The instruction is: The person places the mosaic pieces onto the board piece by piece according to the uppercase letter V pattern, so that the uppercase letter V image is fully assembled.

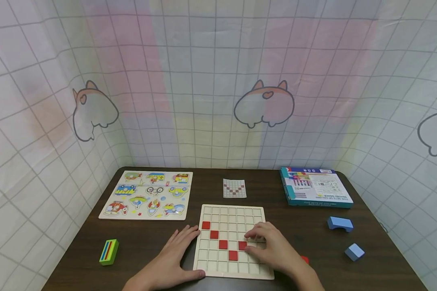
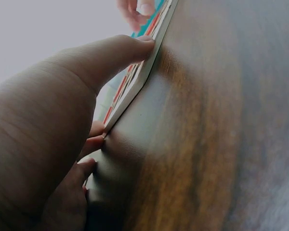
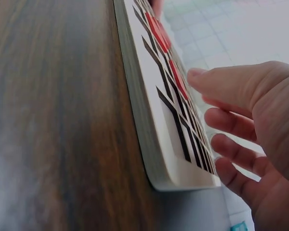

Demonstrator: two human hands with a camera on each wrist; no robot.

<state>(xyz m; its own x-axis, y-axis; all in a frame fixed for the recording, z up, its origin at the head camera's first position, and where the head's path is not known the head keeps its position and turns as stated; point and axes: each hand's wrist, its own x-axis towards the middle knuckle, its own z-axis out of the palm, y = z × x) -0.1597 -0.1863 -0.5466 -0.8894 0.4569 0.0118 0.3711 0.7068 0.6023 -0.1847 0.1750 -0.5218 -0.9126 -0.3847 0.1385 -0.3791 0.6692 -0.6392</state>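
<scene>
A pale wooden grid board lies on the table, with several red square tiles set in its cells in a slanting line that turns upward at the right. My left hand rests along the board's left side, its fingers fairly straight and the thumb at the near-left corner. Over the right part of the board is my right hand; its thumb tip is right at the rightmost red tile. In the right wrist view its fingers bend loosely, with nothing between them and the thumb.
Behind the board lies a small pattern card. A picture puzzle board is at back left, a green block with coloured stripes nearer. To the right are a boxed set, a blue arch block, a blue block and a partly hidden red piece.
</scene>
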